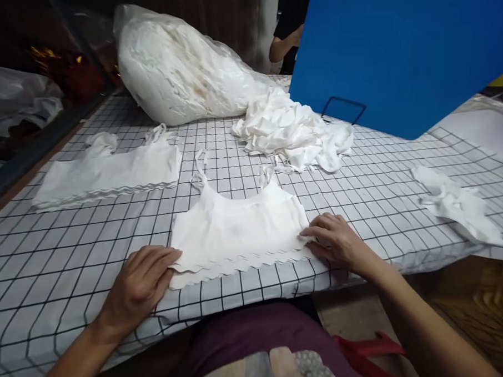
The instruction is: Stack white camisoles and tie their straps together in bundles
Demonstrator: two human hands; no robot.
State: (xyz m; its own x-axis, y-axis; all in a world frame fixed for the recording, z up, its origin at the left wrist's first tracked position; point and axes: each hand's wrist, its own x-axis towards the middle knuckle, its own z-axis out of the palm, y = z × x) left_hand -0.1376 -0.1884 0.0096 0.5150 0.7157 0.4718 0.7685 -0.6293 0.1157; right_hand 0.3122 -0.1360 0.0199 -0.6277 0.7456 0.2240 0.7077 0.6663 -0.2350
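Pinches the lower left corner of a white garment (pixel 237 227) between the fingertips and thumb of the left hand (pixel 141 281), with fingers bent and close together. Grips the lower right corner likewise in the right hand (pixel 335 240), with fingers curled inward and tips at the edge. Lies flat, as for the garment, between both hands on the grid-patterned tabletop (pixel 86 248), near its front edge. Shows a scooped neckline, thin straps trailing from both upper ends, soft creases and wavy lower edges in layers. Has a stack of similar white pieces (pixel 110 174) to the left, a loose heap of white cloth (pixel 293 132) behind and a bulging clear bag (pixel 177 68) farther back.
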